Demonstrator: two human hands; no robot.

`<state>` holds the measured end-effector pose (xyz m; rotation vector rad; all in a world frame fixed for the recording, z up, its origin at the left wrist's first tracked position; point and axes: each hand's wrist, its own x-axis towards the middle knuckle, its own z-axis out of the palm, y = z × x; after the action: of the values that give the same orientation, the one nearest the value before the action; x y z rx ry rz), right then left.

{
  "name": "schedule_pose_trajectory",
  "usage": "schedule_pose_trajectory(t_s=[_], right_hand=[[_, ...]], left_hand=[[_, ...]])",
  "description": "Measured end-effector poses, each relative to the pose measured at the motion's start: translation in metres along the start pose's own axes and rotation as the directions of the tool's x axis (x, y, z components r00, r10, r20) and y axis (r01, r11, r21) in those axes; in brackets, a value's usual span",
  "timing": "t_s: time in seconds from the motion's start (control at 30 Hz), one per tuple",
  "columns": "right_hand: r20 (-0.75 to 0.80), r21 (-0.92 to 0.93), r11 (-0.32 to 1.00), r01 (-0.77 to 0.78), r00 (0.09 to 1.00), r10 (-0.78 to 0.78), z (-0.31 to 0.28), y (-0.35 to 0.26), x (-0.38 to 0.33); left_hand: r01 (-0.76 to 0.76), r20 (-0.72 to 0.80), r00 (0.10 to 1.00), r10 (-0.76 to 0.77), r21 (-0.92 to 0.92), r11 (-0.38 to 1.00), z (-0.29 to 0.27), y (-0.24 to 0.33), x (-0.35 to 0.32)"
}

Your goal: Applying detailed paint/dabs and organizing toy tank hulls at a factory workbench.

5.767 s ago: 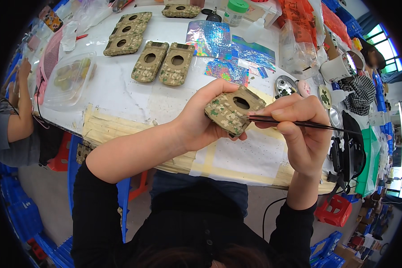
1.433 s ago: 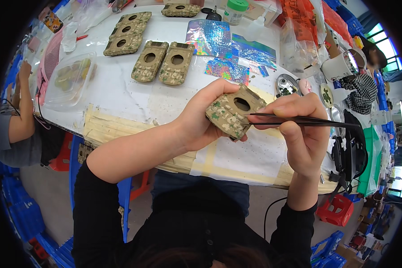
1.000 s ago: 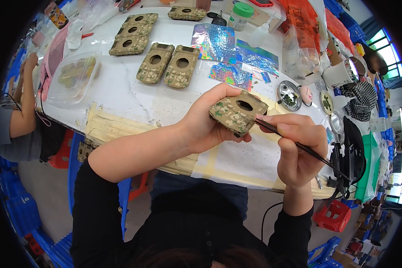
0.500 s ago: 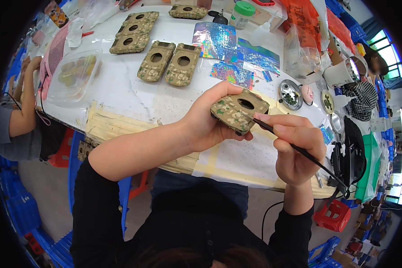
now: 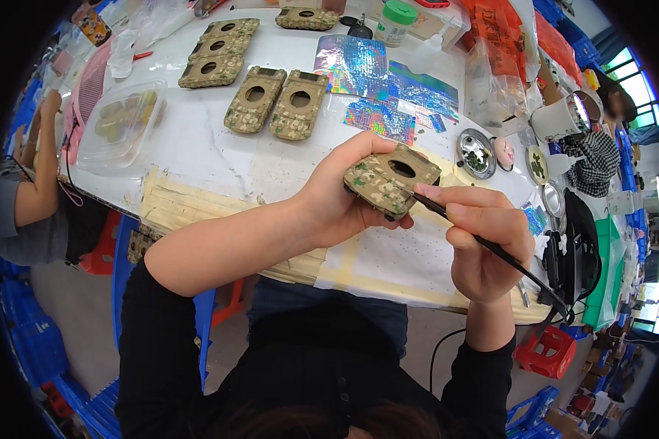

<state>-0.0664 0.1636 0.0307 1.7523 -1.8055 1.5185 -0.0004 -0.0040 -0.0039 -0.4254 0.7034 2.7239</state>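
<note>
the right fingers (image 5: 490, 217) pinch dark tweezers (image 5: 523, 273), tips at a camouflaged model hull (image 5: 379, 189); the left fingers (image 5: 364, 144) grip that hull above the counter (image 5: 198, 132). farther out, two similar hulls (image 5: 293, 125) lie side by side near shiny foil sheets (image 5: 351, 64).

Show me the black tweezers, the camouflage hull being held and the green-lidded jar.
Black tweezers (image 5: 499, 252): head view, on the middle of the dark shaft.
Held camouflage hull (image 5: 379, 187): head view, on the patterned surface beside the round hole.
Green-lidded jar (image 5: 393, 32): head view, on the clear body below the lid.
</note>
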Motion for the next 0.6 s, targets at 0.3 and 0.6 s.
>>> schedule_pose_trajectory(t_s=[0.3,0.6], right_hand=[[-0.001,-0.003,1.000,-0.007,1.000,0.007,0.0007,-0.0007,-0.0004],[0.108,-0.032,0.999,-0.027,0.994,0.030,-0.0047,-0.0054,0.0005]], left_hand=[[-0.010,0.004,1.000,0.010,0.008,1.000,0.0000,0.0000,-0.0002],[-0.009,0.007,1.000,0.009,0.007,1.000,-0.0001,-0.0001,0.0003]])
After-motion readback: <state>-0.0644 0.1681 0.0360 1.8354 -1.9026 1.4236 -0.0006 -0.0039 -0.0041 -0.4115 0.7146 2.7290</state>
